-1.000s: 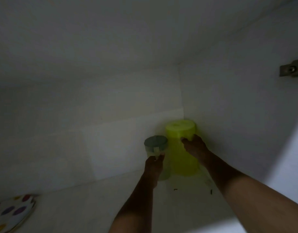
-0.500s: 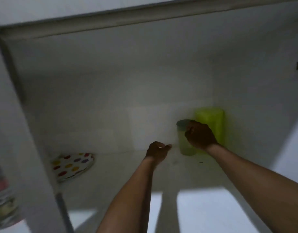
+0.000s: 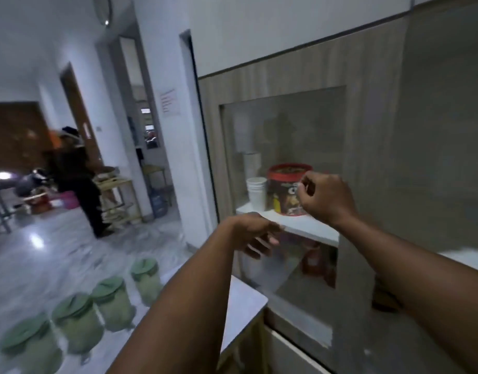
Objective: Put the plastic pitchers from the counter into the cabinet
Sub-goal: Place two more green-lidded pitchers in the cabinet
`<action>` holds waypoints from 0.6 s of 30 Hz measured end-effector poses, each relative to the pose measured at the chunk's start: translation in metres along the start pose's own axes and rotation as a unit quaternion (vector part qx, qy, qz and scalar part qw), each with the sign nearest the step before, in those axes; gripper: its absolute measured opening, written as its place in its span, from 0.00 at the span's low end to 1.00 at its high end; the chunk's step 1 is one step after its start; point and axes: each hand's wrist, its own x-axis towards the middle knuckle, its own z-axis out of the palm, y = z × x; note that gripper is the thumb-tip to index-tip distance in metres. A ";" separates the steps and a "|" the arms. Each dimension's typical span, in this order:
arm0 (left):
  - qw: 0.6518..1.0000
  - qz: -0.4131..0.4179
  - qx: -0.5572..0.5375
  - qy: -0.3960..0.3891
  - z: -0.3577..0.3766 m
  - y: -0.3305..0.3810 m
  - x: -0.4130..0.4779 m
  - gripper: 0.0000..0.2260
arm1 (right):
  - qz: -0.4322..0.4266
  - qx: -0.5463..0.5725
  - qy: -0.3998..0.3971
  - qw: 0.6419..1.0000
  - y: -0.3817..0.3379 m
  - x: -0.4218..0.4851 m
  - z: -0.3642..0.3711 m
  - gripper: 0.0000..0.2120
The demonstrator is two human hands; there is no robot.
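Several clear plastic pitchers with green lids stand in a row on a glossy grey surface at the lower left, the nearest one by the frame's corner. My left hand hangs above and to the right of them, fingers apart and pointing down, holding nothing. My right hand is higher, curled into a loose fist with nothing in it, in front of a glass-fronted cabinet door. The cabinet interior with the yellow-green pitcher is out of view.
Behind the glass a red tin and stacked white cups stand on a white shelf. A white counter corner lies below my left arm. A person in dark clothes stands in the room to the left.
Both hands have let go of the pitchers in the cabinet and drawn back. My view has swung down and left, from the cabinet interior to the room and the counter.
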 end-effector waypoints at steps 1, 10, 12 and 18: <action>0.999 -0.009 -0.011 0.047 -0.028 -0.025 -0.012 0.18 | -0.028 0.020 -0.018 0.999 -0.029 0.000 0.020 0.11; 0.928 -0.134 -0.021 0.346 -0.194 -0.240 -0.074 0.14 | -0.122 0.108 -0.395 0.904 -0.219 -0.005 0.244 0.17; 0.908 -0.152 -0.004 0.390 -0.219 -0.280 -0.070 0.11 | -0.109 0.117 -0.432 0.888 -0.242 -0.009 0.300 0.20; 0.868 -0.266 -0.039 0.417 -0.245 -0.377 -0.012 0.10 | 0.040 0.128 -0.532 0.836 -0.260 -0.038 0.470 0.36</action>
